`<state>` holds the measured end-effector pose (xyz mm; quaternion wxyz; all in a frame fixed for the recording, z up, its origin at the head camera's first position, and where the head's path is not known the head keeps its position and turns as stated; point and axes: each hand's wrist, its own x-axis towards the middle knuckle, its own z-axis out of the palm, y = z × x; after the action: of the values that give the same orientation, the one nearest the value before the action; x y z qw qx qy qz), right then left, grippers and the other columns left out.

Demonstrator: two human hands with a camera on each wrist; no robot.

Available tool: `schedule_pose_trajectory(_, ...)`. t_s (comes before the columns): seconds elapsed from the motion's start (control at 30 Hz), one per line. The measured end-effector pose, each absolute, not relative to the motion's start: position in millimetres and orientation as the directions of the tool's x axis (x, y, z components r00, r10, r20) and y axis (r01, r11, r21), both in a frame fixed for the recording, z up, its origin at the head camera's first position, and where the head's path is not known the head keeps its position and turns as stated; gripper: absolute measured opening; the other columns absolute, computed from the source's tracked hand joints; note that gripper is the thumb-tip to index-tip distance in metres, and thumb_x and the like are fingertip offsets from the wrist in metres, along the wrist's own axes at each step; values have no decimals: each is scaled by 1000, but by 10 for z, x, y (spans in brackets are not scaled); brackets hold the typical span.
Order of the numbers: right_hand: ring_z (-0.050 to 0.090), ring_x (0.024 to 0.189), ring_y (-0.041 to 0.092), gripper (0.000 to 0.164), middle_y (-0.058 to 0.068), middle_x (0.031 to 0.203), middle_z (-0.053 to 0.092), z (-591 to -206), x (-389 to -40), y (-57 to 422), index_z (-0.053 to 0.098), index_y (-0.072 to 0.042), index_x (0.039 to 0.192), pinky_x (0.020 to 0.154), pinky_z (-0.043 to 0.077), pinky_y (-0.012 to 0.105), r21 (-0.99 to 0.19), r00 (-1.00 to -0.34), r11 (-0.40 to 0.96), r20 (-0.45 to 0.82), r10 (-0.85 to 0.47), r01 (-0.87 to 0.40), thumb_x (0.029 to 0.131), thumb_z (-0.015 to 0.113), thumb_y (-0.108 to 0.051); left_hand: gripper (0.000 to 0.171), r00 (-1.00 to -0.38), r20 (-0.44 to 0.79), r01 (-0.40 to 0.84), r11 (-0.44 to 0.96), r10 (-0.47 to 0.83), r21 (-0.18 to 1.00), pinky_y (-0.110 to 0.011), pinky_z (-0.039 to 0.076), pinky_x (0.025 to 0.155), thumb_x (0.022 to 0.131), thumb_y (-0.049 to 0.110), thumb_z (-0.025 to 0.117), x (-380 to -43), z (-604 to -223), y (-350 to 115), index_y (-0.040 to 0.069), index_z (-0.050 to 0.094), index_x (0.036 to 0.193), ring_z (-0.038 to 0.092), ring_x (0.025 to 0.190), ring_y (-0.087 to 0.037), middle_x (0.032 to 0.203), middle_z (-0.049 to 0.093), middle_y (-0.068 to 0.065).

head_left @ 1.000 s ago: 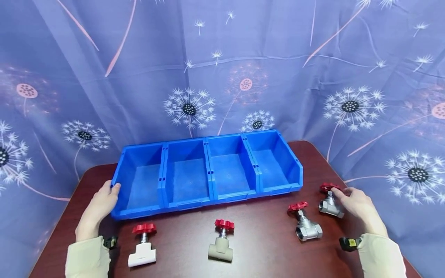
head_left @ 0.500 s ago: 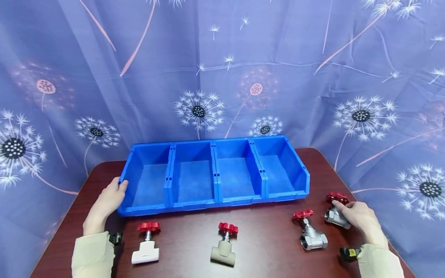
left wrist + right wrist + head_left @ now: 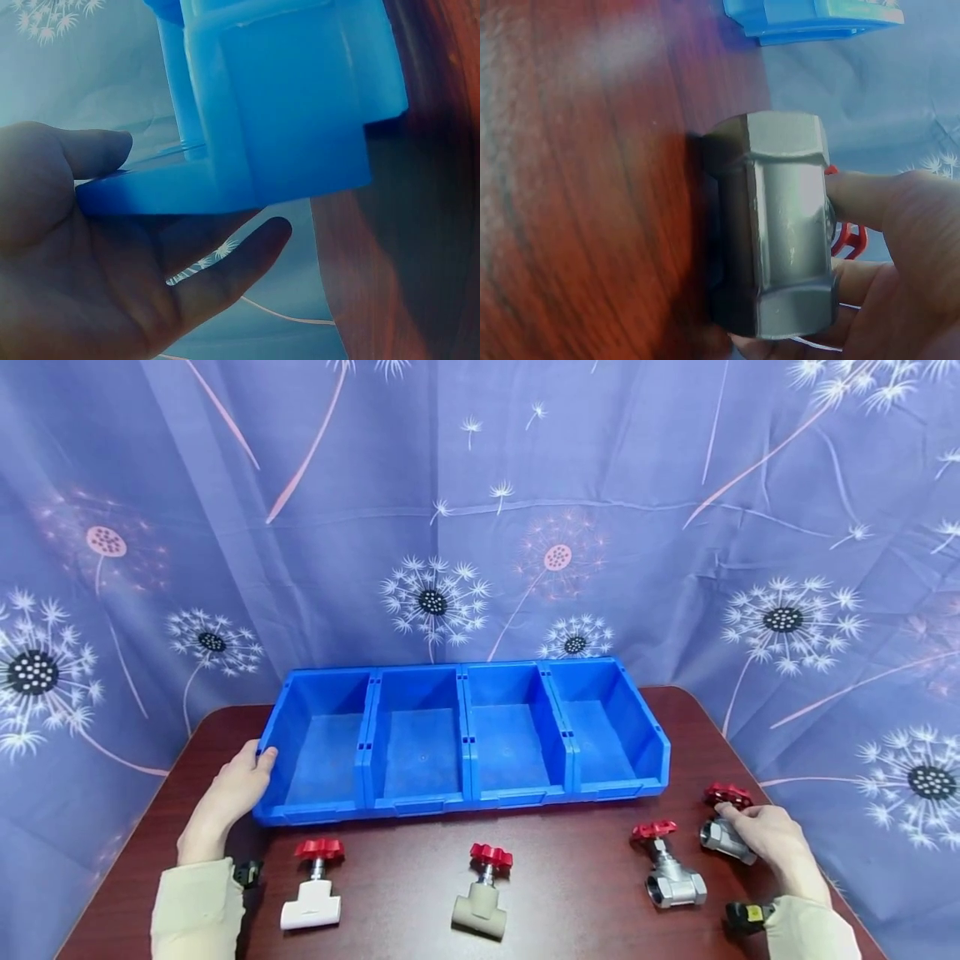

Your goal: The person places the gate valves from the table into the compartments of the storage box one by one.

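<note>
In the head view, my left hand [image 3: 236, 785] holds the left side wall of a blue storage bin row [image 3: 420, 806], its compartments side by side. The left wrist view shows the thumb above the wall of the bin [image 3: 292, 112] and the fingers below it. At the right, my right hand [image 3: 772, 843] grips a silver metal gate valve [image 3: 726, 841] with a red handwheel, around its neck just below the wheel. The valve body [image 3: 791, 225] fills the middle of the right wrist view and hides part of the fingers. The valve lies on or very near the table.
A second metal valve [image 3: 675, 887] lies left of the right hand. A beige plastic valve [image 3: 480, 908] sits at front centre, and a white one [image 3: 311, 903] at front left. All have red handwheels. The dark red table [image 3: 570, 877] backs onto a patterned blue curtain [image 3: 480, 460].
The head view has shifted, so the things sit a little lower and further right in it. Both hands keep their places, left on the bin and right at the metal valve.
</note>
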<state>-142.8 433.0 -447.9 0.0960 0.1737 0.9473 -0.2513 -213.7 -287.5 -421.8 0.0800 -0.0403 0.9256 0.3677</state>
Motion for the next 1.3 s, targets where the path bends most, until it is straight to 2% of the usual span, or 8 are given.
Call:
schedule_pose_trajectory(0.13,51,72,25,54,3,68,52,-4493,-1435,4312,62,-9,71,62,36,35,-441,-924,815,-253,288,375,98,45,-53,68,-984,-181,-132,727,-11,674,-72,36,90,107,40,23,-2138,-4207,-2873,-15,12,147,35,122,-64,141,27,-44)
schedule_pose_trajectory(0.37,54,62,22,56,3,61,53,-4506,-1446,4262,55,-11,67,58,38,34,-435,-896,793,-323,306,427,95,46,-58,69,-983,-183,-134,722,-10,679,-72,36,89,107,40,23,-2135,-4207,-2872,-15,11,147,34,122,-64,142,26,-44)
schedule_pose_trajectory(0.7,53,65,24,43,8,68,51,-4501,-1464,4225,53,-10,70,55,38,35,-420,-896,798,-300,328,432,96,48,-44,70,-983,-186,-135,715,-7,686,-72,36,89,107,42,22,-2127,-4203,-2869,-14,10,147,35,122,-64,142,26,-43)
schedule_pose_trajectory(1.0,57,64,25,49,9,68,57,-4472,-1463,4229,57,-11,74,56,40,41,-391,-884,800,-308,351,454,96,45,-52,71,-981,-195,-148,709,-16,689,-73,35,91,106,43,22,-2127,-4209,-2858,-13,9,148,34,123,-64,143,26,-42)
schedule_pose_trajectory(1.2,59,86,41,52,27,93,62,-4391,-1480,4227,60,-10,76,58,43,49,-350,-902,838,-264,342,419,95,46,-57,70,-983,-183,-141,713,-18,687,-73,36,91,107,42,21,-2129,-4209,-2861,-13,11,148,35,122,-63,142,27,-42)
schedule_pose_trajectory(1.27,57,88,43,52,28,96,61,-4342,-1484,4209,60,-11,74,57,43,48,-344,-914,853,-243,323,393,95,45,-57,70,-983,-182,-139,714,-16,687,-73,36,90,107,43,21,-2130,-4207,-2870,-13,11,148,35,122,-63,142,27,-43)
schedule_pose_trajectory(1.3,58,87,42,53,25,92,62,-4313,-1485,4196,59,-11,73,56,43,47,-346,-920,858,-238,311,379,95,44,-57,70,-983,-182,-139,714,-16,686,-73,36,90,107,43,21,-2129,-4207,-2875,-13,11,148,35,122,-63,142,27,-43)
